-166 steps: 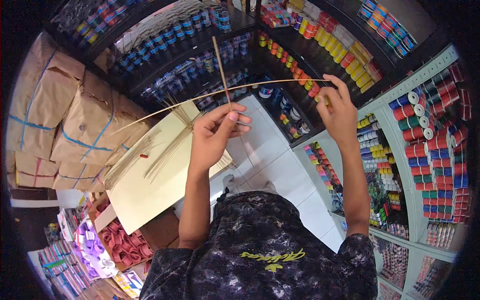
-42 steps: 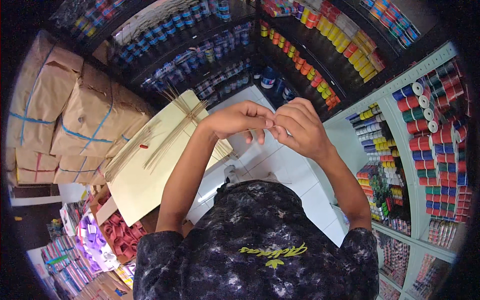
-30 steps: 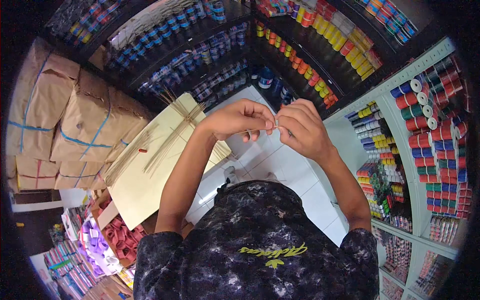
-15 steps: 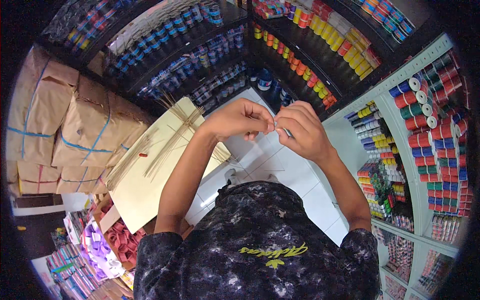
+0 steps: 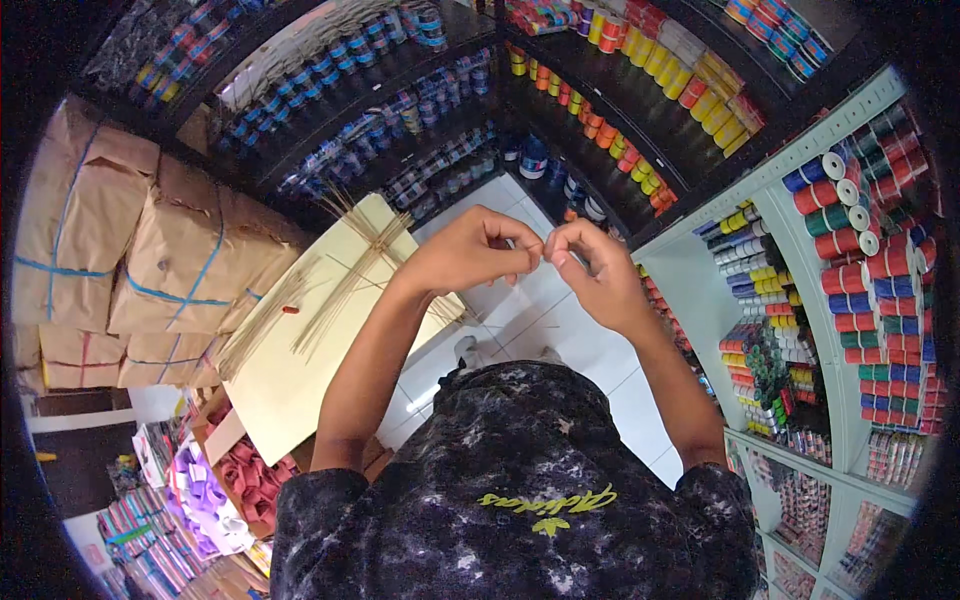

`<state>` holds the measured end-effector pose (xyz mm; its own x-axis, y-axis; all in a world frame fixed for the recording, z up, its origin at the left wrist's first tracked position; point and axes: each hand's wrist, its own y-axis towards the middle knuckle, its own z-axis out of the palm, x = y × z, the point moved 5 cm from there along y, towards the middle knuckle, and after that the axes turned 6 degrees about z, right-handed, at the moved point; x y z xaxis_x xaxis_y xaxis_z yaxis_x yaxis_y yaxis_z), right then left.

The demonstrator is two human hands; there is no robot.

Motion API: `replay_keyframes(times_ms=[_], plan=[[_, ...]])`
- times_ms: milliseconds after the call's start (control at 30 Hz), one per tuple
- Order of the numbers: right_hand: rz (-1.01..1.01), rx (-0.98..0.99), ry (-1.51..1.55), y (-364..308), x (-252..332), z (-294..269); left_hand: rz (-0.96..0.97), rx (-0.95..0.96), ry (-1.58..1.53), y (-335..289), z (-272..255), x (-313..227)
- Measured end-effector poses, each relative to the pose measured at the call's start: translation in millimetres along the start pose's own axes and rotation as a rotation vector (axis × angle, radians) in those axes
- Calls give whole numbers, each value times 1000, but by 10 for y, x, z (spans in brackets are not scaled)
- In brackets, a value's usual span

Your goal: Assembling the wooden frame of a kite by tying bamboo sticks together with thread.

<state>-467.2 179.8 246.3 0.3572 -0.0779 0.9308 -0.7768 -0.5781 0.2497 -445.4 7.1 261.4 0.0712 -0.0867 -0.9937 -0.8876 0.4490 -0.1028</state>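
Two hands meeting at the fingertips, thin sticks on the table at left

Left hand (image 5: 478, 250): thumb and index finger drawn together, other fingers curled. Right hand (image 5: 598, 280): thumb and index bent close, tips just beside the left's. Both above the white tiled floor (image 5: 515, 300), beyond the table's right edge. Whether anything is pinched between the tips: too small to tell.

Pale table (image 5: 275, 410): loose thin sticks (image 5: 322, 315) spread along its left edge and over the middle. Gathered bundle (image 5: 378, 246) lies near the far end, some ends poking past the far left edge. Small red piece (image 5: 290, 310) among the loose sticks, toward the left edge.

Around: brown paper packages (image 5: 170, 255), cord-tied, stacked beyond the table's left edge. Box of red rolls (image 5: 258, 478) by its near corner. Pale shelving (image 5: 680, 290) with coloured spools, well right of the table.
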Motion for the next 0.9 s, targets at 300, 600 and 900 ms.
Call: replay_keyframes(times_ms=[300,600,900], plan=[[440,175,497,-23,-132,68,40,-24,6,-96,3,58],[359,132,293,-38,131,139,52,-132,0,-159,-22,154],[310,174,13,-65,193,129,13,-159,-41,-270,-12,9]])
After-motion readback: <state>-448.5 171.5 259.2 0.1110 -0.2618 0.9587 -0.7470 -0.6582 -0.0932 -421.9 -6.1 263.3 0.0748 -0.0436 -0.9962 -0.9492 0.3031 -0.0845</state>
